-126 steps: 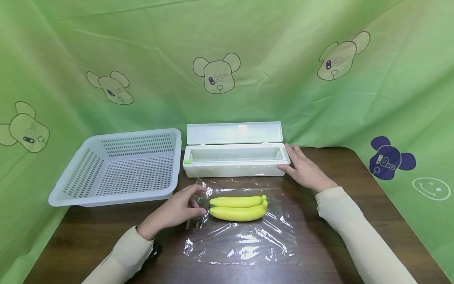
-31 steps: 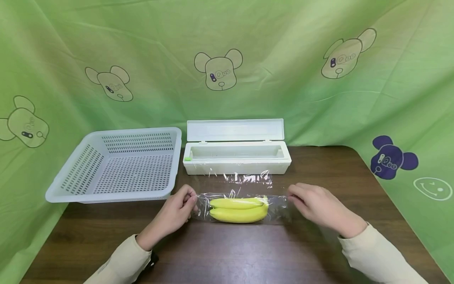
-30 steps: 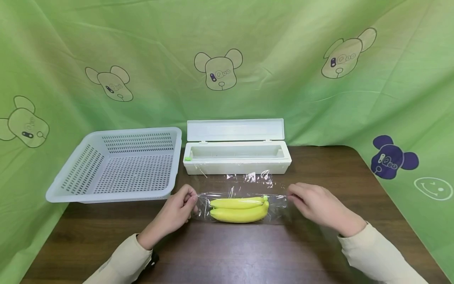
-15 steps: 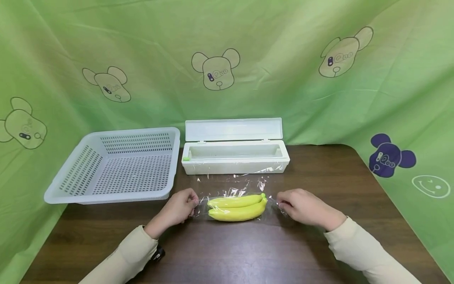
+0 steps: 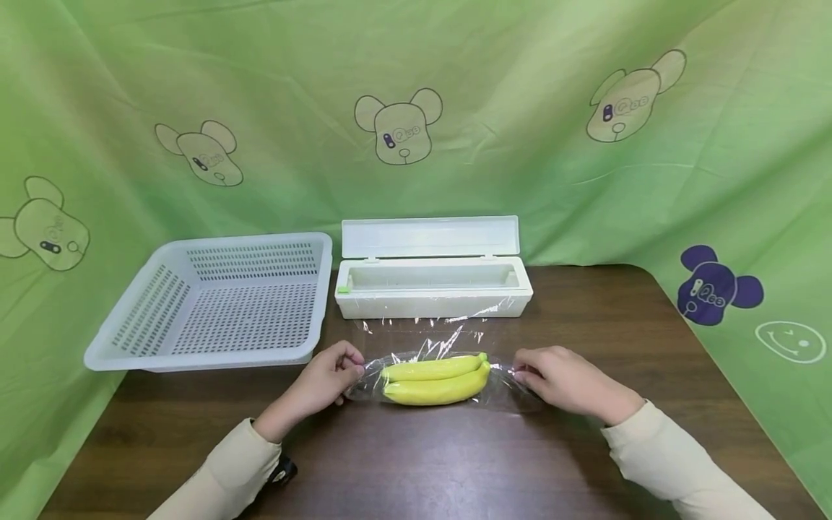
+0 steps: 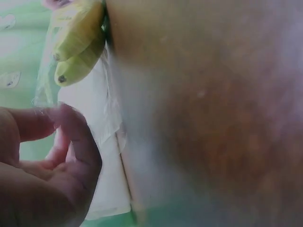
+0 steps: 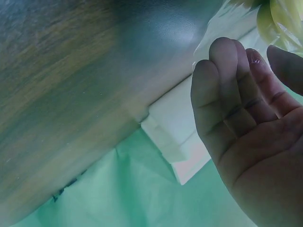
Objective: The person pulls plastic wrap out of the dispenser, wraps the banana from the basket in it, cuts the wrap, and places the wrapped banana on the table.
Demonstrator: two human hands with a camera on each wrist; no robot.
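Two yellow bananas (image 5: pixel 438 391) lie side by side mid-table, with clear plastic wrap (image 5: pixel 373 384) under and folded over them. At the left end, my left hand (image 5: pixel 323 379) pinches the wrap between thumb and forefinger; the left wrist view shows the film at those fingertips. My right hand (image 5: pixel 572 383) holds the wrap's other end near the banana stems, with thumb and forefinger bent towards each other. In the right wrist view a little film glints at the forefinger, and the bananas (image 7: pixel 281 23) show only partly.
Behind the bananas stands a long white wrap box (image 5: pixel 434 307), lid (image 5: pixel 429 237) raised, with film running from its front. A pale plastic basket (image 5: pixel 208 361) sits at the left. Green printed cloth (image 5: pixel 403 188) hangs behind the brown table (image 5: pixel 422 469).
The wrap's near part, earlier flat in front of the bananas, now lies over them. Both hands took hold of its ends. Lately the right hand moved inward, then slightly back out; the film's edge sank.
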